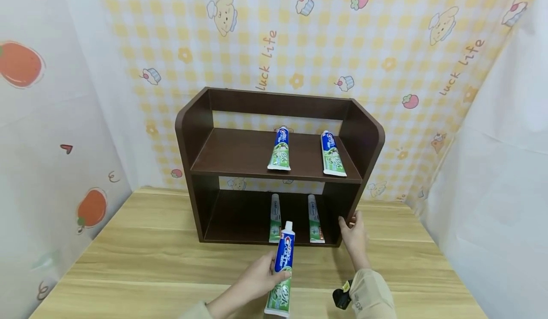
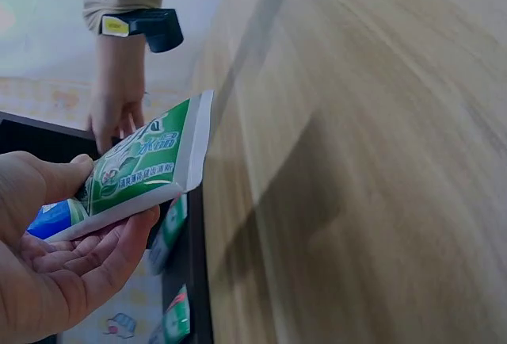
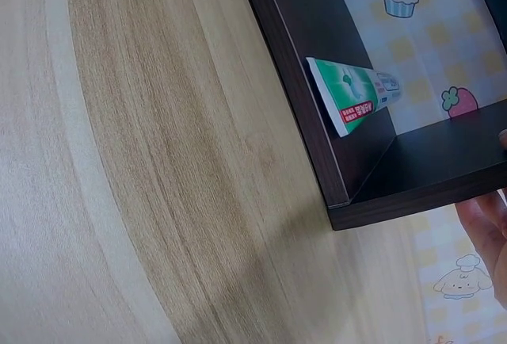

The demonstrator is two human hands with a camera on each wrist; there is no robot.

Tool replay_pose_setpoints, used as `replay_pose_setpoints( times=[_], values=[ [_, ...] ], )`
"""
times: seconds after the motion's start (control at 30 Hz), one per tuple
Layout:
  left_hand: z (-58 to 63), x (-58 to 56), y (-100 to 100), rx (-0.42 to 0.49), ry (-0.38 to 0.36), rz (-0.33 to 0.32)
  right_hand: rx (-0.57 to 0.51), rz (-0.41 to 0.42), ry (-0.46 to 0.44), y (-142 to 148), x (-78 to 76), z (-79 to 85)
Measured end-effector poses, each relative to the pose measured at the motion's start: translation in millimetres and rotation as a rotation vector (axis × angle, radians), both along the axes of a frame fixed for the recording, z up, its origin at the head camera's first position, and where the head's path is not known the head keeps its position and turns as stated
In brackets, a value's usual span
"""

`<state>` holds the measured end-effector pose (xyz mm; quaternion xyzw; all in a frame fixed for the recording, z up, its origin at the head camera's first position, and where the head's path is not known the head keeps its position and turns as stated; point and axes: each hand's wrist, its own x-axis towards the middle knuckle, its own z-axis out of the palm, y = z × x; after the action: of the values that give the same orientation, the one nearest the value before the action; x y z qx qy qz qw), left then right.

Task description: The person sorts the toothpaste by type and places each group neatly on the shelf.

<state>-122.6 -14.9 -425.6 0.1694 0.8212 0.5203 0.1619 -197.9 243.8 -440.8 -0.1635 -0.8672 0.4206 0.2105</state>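
My left hand (image 1: 262, 275) pinches a blue and green toothpaste tube (image 1: 284, 257) between thumb and fingers, in front of a dark brown two-tier shelf (image 1: 239, 172). The tube's white cap points toward the shelf; in the left wrist view its flat crimped end (image 2: 198, 142) faces outward. At the shelf's right side panel my right hand (image 1: 355, 236) grips the edge, thumb inside and fingers outside. Two blue and green tubes (image 1: 280, 150) (image 1: 333, 155) lie on the upper tier. On the lower tier lie two grey and green tubes (image 1: 275, 219) (image 1: 315, 220).
The shelf stands on a light wood-grain table (image 1: 150, 257). Behind it hangs a yellow checked cloth (image 1: 239, 62) with cartoon prints, and white sheets (image 1: 484, 157) flank both sides. A black wrist device (image 1: 341, 299) sits by the right sleeve.
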Motion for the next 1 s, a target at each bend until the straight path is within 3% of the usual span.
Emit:
replay_pose_setpoints(
  times=[0.6, 1.0],
  values=[
    [23.3, -9.3, -25, -0.007, 0.225, 0.100, 0.016, -0.002, 0.013, 2, -0.6, -2.8],
    [44.7, -14.6, -39, -0.017, 0.315, 0.204, 0.031, -0.013, 0.007, 2, -1.0, -2.1]
  ],
)
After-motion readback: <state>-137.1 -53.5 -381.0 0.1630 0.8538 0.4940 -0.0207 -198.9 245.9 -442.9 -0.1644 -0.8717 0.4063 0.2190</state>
